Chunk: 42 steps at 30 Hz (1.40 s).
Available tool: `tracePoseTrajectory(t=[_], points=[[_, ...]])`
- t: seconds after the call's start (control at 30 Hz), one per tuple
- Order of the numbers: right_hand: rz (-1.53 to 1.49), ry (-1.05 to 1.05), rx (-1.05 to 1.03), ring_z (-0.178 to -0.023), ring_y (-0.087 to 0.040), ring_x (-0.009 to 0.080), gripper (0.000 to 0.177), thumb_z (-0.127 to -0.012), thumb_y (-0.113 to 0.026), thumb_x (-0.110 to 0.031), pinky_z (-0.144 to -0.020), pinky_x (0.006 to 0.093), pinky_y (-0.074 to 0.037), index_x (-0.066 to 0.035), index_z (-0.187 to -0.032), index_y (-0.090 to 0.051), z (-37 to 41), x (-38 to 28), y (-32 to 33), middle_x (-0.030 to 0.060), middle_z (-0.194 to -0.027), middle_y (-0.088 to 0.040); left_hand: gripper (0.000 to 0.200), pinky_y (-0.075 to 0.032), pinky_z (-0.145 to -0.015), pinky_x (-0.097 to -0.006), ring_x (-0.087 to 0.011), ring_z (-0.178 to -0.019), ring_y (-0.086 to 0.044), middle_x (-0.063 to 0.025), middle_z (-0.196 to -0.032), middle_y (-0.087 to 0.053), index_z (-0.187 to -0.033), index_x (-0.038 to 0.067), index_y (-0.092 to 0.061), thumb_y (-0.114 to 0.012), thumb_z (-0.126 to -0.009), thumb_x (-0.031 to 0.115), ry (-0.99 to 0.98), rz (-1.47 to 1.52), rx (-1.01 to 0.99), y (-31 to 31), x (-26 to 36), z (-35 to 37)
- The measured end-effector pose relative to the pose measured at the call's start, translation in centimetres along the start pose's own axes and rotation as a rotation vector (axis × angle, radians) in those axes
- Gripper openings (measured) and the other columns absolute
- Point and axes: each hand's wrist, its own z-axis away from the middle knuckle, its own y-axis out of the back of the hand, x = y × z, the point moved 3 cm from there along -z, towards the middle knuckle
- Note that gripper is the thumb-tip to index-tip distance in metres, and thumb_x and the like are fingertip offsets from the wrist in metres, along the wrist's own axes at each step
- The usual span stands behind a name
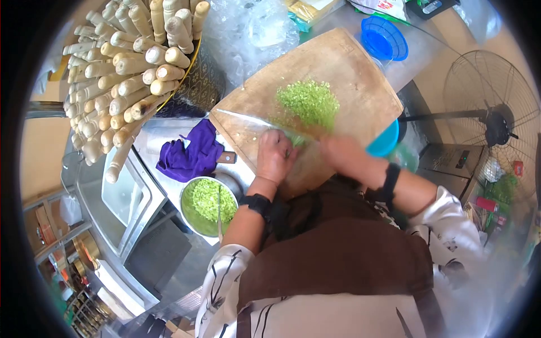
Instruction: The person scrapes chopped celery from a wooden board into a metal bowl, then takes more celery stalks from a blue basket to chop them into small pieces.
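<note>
On a wooden cutting board [366, 90] lies a heap of finely chopped green vegetable [309, 102]. My left hand [274, 153] is closed on a green piece at the board's near edge, its fingers curled beside the knife blade. My right hand [344, 158], blurred by motion, is wrapped round the handle end of a knife [245, 118]. The long blade points left across the board, between the heap and my left hand. A metal bowl [187, 209] of chopped green vegetable [211, 201], with a spoon in it, stands left of the board.
Many wooden-handled rods [127, 73] stand in a container at the upper left. A purple cloth [191, 151] lies beside the board. Behind it are clear plastic bags [248, 39] and a blue basket [384, 38]. A fan [499, 125] stands at the right.
</note>
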Motion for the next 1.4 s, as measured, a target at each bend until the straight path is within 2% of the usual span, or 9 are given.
tracePoseTrajectory(t=[0.17, 0.3, 0.37, 0.57, 0.67, 0.77, 0.97, 1.17, 1.4], points=[[-0.038, 0.021, 0.004, -0.072, -0.065, 0.0408, 0.01, -0.081, -0.056, -0.007, -0.064, 0.0502, -0.052, 0.001, -0.085, -0.061, 2.4, -0.5, 3.3, 0.0235, -0.076, -0.065, 0.023, -0.044, -0.079, -0.045, -0.0341, -0.091, -0.052, -0.012, -0.087, -0.052, -0.068, 0.007, -0.057, -0.078, -0.066, 0.015, -0.02, -0.049, 0.022, 0.0, 0.2, -0.2], [-0.012, -0.104, -0.079, -0.073, -0.065, 0.0418, 0.01, -0.081, -0.055, -0.005, -0.065, 0.0501, -0.052, 0.002, -0.082, -0.062, 5.1, -2.6, 7.2, 0.0242, -0.077, -0.065, 0.02, -0.044, -0.08, -0.0458, -0.0346, -0.093, -0.053, -0.0128, -0.089, -0.053, -0.072, 0.007, -0.06, -0.078, -0.067, 0.016, -0.054, -0.022, 0.05, -0.7, -0.4, -0.1], [-0.006, -0.11, -0.122, -0.073, -0.065, 0.0417, 0.01, -0.08, -0.055, -0.004, -0.064, 0.0502, -0.052, 0.003, -0.081, -0.062, 5.3, -2.6, 7.2, 0.0238, -0.077, -0.065, 0.02, -0.045, -0.08, -0.046, -0.0349, -0.094, -0.053, -0.013, -0.089, -0.054, -0.074, 0.007, -0.061, -0.078, -0.067, 0.016, -0.029, -0.012, 0.021, -0.5, -0.3, -0.2], [0.0, -0.055, 0.056, -0.064, -0.064, 0.0399, 0.007, -0.077, -0.06, -0.009, -0.057, 0.0491, -0.051, -0.002, -0.077, -0.062, 0.4, -0.3, 0.0, 0.0213, -0.07, -0.063, 0.021, -0.044, -0.081, -0.0442, -0.034, -0.092, -0.052, -0.0118, -0.09, -0.053, -0.071, 0.007, -0.058, -0.078, -0.067, 0.012, 0.019, -0.039, -0.002, 0.0, 0.4, 0.0], [-0.018, -0.048, -0.064, -0.072, -0.066, 0.0417, 0.012, -0.079, -0.056, -0.007, -0.063, 0.05, -0.052, 0.001, -0.082, -0.064, 0.0, -0.6, 0.6, 0.0226, -0.074, -0.066, 0.021, -0.043, -0.081, -0.0439, -0.0337, -0.09, -0.051, -0.0117, -0.089, -0.052, -0.07, 0.007, -0.057, -0.078, -0.067, 0.01, -0.001, -0.031, 0.033, 0.0, 0.5, 0.1], [-0.051, -0.03, 0.008, -0.072, -0.066, 0.0417, 0.011, -0.078, -0.057, -0.007, -0.064, 0.0495, -0.053, 0.001, -0.081, -0.065, 2.2, -1.0, 3.0, 0.023, -0.076, -0.066, 0.021, -0.044, -0.08, -0.0446, -0.0343, -0.09, -0.051, -0.0124, -0.089, -0.052, -0.07, 0.007, -0.057, -0.078, -0.067, 0.011, -0.019, -0.018, 0.039, 0.1, 0.4, 0.2], [-0.007, -0.141, -0.124, -0.073, -0.066, 0.0417, 0.01, -0.077, -0.059, -0.005, -0.065, 0.0497, -0.053, 0.001, -0.08, -0.065, 5.3, -3.0, 7.1, 0.0241, -0.078, -0.066, 0.02, -0.044, -0.079, -0.0451, -0.0347, -0.091, -0.052, -0.0136, -0.09, -0.053, -0.072, 0.007, -0.059, -0.078, -0.068, 0.012, -0.015, -0.027, 0.081, -0.2, 0.4, 0.2], [-0.011, 0.002, 0.062, -0.064, -0.063, 0.0404, 0.011, -0.082, -0.058, -0.01, -0.057, 0.05, -0.05, -0.002, -0.077, -0.062, 0.4, -0.3, 0.0, 0.0199, -0.067, -0.062, 0.02, -0.044, -0.079, -0.044, -0.0335, -0.09, -0.052, -0.0113, -0.089, -0.052, -0.073, 0.007, -0.059, -0.078, -0.067, 0.011, -0.002, -0.031, 0.057, 0.0, 0.3, 0.4], [-0.052, -0.04, 0.034, -0.069, -0.064, 0.042, 0.011, -0.079, -0.057, -0.007, -0.062, 0.0517, -0.05, 0.002, -0.079, -0.064, 3.8, -1.5, 4.5, 0.0241, -0.072, -0.064, 0.021, -0.043, -0.077, -0.0433, -0.0325, -0.089, -0.052, -0.0102, -0.087, -0.051, -0.071, 0.008, -0.058, -0.078, -0.066, 0.01, -0.014, -0.006, 0.091, 0.0, 0.4, 0.9]])
